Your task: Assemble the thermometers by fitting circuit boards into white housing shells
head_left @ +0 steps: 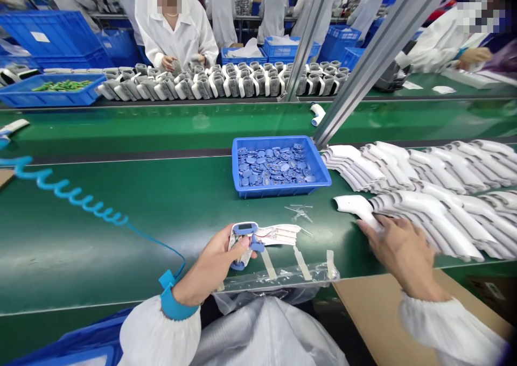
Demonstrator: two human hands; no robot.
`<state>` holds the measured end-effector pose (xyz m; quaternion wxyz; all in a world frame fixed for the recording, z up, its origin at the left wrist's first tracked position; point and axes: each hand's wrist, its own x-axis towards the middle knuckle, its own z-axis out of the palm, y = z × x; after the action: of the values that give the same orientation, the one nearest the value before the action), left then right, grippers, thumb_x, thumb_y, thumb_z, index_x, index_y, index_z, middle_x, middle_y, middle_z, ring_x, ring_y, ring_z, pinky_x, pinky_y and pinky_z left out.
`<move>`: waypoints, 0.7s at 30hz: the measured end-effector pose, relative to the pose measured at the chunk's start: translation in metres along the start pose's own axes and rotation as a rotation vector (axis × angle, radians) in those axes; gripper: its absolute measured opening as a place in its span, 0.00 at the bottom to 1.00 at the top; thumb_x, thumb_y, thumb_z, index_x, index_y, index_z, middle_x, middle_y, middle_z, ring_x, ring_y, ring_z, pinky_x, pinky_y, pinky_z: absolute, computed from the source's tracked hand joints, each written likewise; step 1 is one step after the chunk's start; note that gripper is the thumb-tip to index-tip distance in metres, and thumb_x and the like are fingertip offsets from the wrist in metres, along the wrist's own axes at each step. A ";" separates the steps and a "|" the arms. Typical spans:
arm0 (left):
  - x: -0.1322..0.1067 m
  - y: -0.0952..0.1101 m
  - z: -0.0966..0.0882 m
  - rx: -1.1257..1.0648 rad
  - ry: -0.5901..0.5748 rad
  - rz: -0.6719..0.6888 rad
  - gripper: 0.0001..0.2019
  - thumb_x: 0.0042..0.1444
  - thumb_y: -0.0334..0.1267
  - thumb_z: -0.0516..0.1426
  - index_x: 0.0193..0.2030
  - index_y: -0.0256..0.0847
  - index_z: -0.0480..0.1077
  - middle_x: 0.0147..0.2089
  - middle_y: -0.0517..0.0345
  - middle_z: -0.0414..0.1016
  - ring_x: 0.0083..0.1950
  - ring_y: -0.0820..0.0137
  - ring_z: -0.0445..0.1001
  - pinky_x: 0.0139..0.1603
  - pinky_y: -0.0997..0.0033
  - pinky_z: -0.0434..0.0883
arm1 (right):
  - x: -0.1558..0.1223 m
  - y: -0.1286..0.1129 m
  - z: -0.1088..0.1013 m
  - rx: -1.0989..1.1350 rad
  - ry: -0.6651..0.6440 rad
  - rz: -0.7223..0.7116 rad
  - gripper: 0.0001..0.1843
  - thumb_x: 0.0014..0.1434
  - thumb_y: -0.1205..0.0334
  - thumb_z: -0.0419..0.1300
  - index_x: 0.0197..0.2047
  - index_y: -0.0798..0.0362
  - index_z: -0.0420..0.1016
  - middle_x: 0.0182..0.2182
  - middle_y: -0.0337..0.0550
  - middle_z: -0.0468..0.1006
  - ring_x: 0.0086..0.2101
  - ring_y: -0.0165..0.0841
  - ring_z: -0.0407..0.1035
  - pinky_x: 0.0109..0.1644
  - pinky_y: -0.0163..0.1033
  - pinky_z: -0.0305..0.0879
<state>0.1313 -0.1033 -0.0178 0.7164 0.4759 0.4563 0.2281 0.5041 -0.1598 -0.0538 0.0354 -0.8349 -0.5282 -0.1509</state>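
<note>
My left hand (214, 264) is closed round a white thermometer half-shell with a blue part and thin wires (258, 237), held just above the green bench near its front edge. On that wrist sits a blue strap (172, 298) with a coiled blue cord. My right hand (398, 245) reaches to the right, its fingers spread and resting on the nearest white housing (357, 207) at the left end of a row of white housings (440, 215).
A blue tray of small blue parts (278, 167) stands mid-bench. Strips of tape (301, 261) hang at the front edge. Slanted metal posts (375, 56) rise behind the tray. A conveyor belt (161, 124) runs beyond, with rows of housings (226, 81) and workers in white coats.
</note>
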 end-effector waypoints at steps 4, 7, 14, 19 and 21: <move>0.001 0.008 0.005 0.053 0.003 0.022 0.16 0.61 0.46 0.59 0.50 0.38 0.68 0.44 0.52 0.76 0.42 0.68 0.74 0.37 0.72 0.66 | 0.006 0.006 0.016 0.065 -0.012 -0.023 0.24 0.67 0.47 0.50 0.46 0.57 0.80 0.43 0.63 0.77 0.40 0.51 0.69 0.32 0.47 0.55; 0.004 0.009 0.008 0.038 0.011 -0.018 0.10 0.60 0.39 0.58 0.44 0.36 0.69 0.39 0.52 0.77 0.39 0.69 0.74 0.33 0.73 0.62 | -0.001 0.001 0.008 0.004 0.007 -0.048 0.23 0.68 0.49 0.50 0.46 0.58 0.79 0.42 0.63 0.77 0.41 0.53 0.69 0.32 0.48 0.54; 0.002 0.015 0.002 -0.016 -0.025 -0.034 0.13 0.56 0.38 0.60 0.48 0.40 0.69 0.42 0.54 0.77 0.43 0.67 0.73 0.37 0.71 0.64 | -0.027 -0.037 -0.054 0.062 0.285 -0.331 0.21 0.69 0.48 0.50 0.52 0.54 0.74 0.47 0.60 0.77 0.43 0.53 0.72 0.41 0.53 0.60; 0.002 0.017 0.000 -0.020 -0.131 0.062 0.20 0.62 0.51 0.57 0.54 0.39 0.68 0.50 0.51 0.74 0.48 0.65 0.72 0.47 0.67 0.68 | -0.043 -0.102 -0.087 0.226 0.254 -0.743 0.16 0.69 0.60 0.56 0.58 0.46 0.69 0.49 0.47 0.80 0.49 0.42 0.72 0.59 0.54 0.52; 0.005 0.013 0.002 0.009 -0.115 0.076 0.22 0.59 0.51 0.60 0.54 0.39 0.68 0.47 0.52 0.74 0.46 0.65 0.72 0.44 0.68 0.69 | -0.045 -0.125 -0.090 0.266 0.208 -0.823 0.17 0.70 0.63 0.53 0.60 0.46 0.67 0.51 0.45 0.79 0.51 0.41 0.71 0.62 0.54 0.49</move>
<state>0.1369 -0.0944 -0.0081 0.7302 0.5082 0.3972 0.2255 0.3558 -0.1637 0.0061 0.1324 -0.5238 -0.8248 -0.1666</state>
